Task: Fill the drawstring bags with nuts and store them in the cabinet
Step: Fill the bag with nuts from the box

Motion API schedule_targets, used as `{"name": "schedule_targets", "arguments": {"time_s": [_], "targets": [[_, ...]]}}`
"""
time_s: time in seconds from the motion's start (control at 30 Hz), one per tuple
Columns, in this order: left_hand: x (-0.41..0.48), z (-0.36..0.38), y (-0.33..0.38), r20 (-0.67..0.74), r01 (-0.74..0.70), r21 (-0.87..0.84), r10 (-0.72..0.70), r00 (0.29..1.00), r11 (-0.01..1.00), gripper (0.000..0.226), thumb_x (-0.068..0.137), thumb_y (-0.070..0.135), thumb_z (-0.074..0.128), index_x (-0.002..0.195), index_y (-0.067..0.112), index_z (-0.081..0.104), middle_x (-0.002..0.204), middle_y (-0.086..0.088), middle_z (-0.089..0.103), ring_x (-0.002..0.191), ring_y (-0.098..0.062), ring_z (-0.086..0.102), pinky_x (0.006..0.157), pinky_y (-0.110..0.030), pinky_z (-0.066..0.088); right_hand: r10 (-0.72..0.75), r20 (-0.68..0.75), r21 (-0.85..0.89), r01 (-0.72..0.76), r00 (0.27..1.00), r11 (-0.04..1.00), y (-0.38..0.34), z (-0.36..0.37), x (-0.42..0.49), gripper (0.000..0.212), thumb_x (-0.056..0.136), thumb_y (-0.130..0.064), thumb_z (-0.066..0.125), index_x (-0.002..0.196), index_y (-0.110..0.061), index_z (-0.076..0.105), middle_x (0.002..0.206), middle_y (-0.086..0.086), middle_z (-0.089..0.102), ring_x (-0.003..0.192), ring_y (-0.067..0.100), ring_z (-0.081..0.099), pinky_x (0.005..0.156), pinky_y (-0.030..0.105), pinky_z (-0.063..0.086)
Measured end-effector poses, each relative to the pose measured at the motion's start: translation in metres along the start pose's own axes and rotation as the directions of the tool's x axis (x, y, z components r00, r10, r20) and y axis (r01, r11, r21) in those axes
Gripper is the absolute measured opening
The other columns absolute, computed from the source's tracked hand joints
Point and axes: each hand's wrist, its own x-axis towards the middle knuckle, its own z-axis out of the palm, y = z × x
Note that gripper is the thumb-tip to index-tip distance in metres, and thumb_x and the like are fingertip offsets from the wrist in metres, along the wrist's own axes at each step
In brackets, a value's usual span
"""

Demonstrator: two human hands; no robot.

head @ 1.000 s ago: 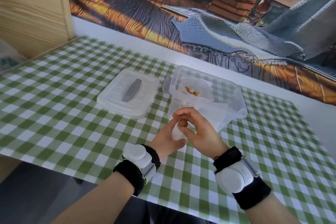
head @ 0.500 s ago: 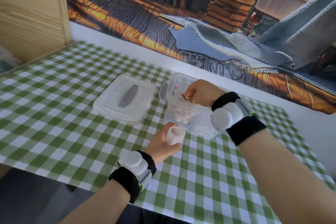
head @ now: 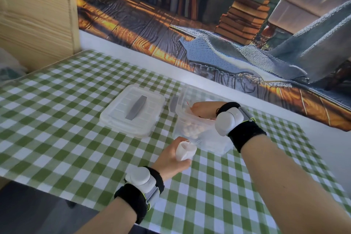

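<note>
My left hand (head: 171, 159) grips a small white drawstring bag (head: 184, 151), held upright with its mouth open, just in front of a clear plastic box (head: 212, 138). My right hand (head: 204, 109) reaches down into that box, fingers curled among the brown nuts (head: 191, 131) inside a clear plastic pouch. Its fingertips are hidden by the box wall, so I cannot see whether they hold a nut.
The box's clear lid (head: 133, 110) with a grey handle lies on the green checked tablecloth (head: 57, 129) to the left of the box. A light wooden cabinet side (head: 36, 19) stands at the far left. A printed backdrop lines the wall behind.
My right hand left the bag's mouth, where it held a nut, and reached into the box. My left hand kept the bag in place.
</note>
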Motion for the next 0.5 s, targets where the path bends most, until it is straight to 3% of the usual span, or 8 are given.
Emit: {"name": "schedule_targets", "arguments": {"time_s": [0.2, 0.3, 0.4, 0.5], "targets": [[0.001, 0.0, 0.0, 0.012, -0.006, -0.003, 0.006, 1.0, 1.0, 0.033, 0.08, 0.006, 0.061, 0.097, 0.032, 0.049, 0.082, 0.008, 0.05, 0.068, -0.002, 0.05, 0.058, -0.013, 0.044, -0.015, 0.088, 0.13, 0.003, 0.996, 0.992, 0.009, 0.003, 0.009, 0.021, 0.096, -0.026, 0.044, 0.083, -0.016, 0.057, 0.086, -0.005, 0.055, 0.083, 0.016, 0.051, 0.083, 0.028, 0.041], [0.001, -0.001, 0.001, 0.016, 0.004, -0.007, -0.004, 1.0, 1.0, 0.031, 0.074, 0.017, 0.06, 0.095, 0.036, 0.049, 0.082, 0.009, 0.051, 0.07, -0.005, 0.051, 0.058, -0.014, 0.044, -0.004, 0.095, 0.073, -0.003, 0.995, 0.997, 0.01, 0.002, 0.006, 0.03, 0.095, -0.036, 0.046, 0.101, -0.012, 0.063, 0.109, 0.0, 0.06, 0.104, 0.023, 0.056, 0.1, 0.034, 0.042], [0.001, -0.001, -0.001, 0.024, 0.0, -0.005, 0.001, 1.0, 1.0, 0.034, 0.079, 0.009, 0.061, 0.095, 0.036, 0.048, 0.082, 0.008, 0.051, 0.069, -0.005, 0.051, 0.057, -0.014, 0.044, -0.02, 0.059, 0.016, 0.019, 0.998, 1.0, 0.007, 0.003, -0.001, 0.041, 0.098, -0.04, 0.037, 0.116, -0.012, 0.061, 0.118, -0.001, 0.058, 0.108, 0.019, 0.053, 0.093, 0.028, 0.037], [0.001, -0.001, 0.0, 0.026, -0.002, -0.006, 0.002, 1.0, 1.0, 0.034, 0.079, 0.009, 0.062, 0.095, 0.036, 0.048, 0.082, 0.008, 0.05, 0.07, -0.006, 0.051, 0.058, -0.015, 0.044, -0.04, -0.057, 0.001, 0.04, 0.998, 0.999, 0.009, 0.005, -0.002, 0.038, 0.097, -0.043, 0.034, 0.094, -0.018, 0.063, 0.095, -0.006, 0.059, 0.09, 0.015, 0.053, 0.082, 0.025, 0.037]]}}
